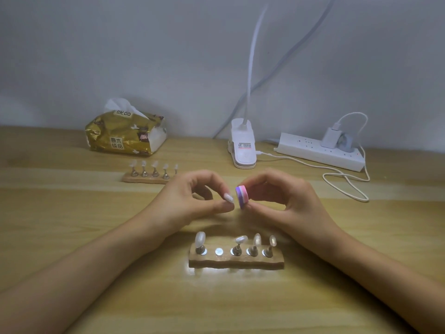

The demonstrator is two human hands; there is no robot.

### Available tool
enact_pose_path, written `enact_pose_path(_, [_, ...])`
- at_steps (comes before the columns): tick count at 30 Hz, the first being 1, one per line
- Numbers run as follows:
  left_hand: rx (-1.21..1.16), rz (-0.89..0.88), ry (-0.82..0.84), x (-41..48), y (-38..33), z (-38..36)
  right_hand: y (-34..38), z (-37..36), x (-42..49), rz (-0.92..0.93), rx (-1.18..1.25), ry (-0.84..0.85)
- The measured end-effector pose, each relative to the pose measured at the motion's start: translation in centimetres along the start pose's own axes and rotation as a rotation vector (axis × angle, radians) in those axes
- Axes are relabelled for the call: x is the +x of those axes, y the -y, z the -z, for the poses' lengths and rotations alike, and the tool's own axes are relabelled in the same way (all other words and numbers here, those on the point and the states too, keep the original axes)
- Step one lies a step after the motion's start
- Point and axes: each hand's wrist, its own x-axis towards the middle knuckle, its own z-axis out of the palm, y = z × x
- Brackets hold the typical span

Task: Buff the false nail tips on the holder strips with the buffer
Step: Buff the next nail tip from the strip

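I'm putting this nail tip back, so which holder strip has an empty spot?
The near strip, closest to you: its second disc from the left is bare. The far strip by the tissue pack shows five tips.

Count so far: far holder strip (144,179) has five nail tips (154,164), near holder strip (236,261) has four, plus one loose tip (228,197) and one buffer (242,196).

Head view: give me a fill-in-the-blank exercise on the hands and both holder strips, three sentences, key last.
The left hand pinches a false nail tip while the right hand holds the ____.
The near holder strip carries ____ nail tips, with one spot bare.
Behind the far holder strip lies a ____ tissue pack.
Missing words: buffer; four; gold.
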Motion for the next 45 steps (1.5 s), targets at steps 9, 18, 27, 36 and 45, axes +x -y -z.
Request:
enact_pose_path(9, [0.224, -0.041, -0.004, 0.27, 0.72, -0.54, 0.06, 0.0, 0.18, -0.002, -0.035, -0.025])
enact_pose_path(18, [0.187, 0.017, -0.025, 0.34, 0.61, -0.63, -0.12, -0.25, 0.45, 0.117, -0.158, 0.054])
enact_pose_path(27, [0.206, 0.035, -0.018, 0.38, 0.47, -0.8, -0.39, -0.17, 0.36, 0.222, -0.236, 0.025])
enact_pose_path(36, [0.226, 0.021, -0.01, 0.41, 0.67, -0.65, -0.42, -0.31, 0.44, 0.276, -0.24, 0.021])
enact_pose_path(45, [0.223, 0.014, -0.013, 0.53, 0.89, -0.67, -0.73, -0.04, 0.77, 0.285, -0.283, 0.064])
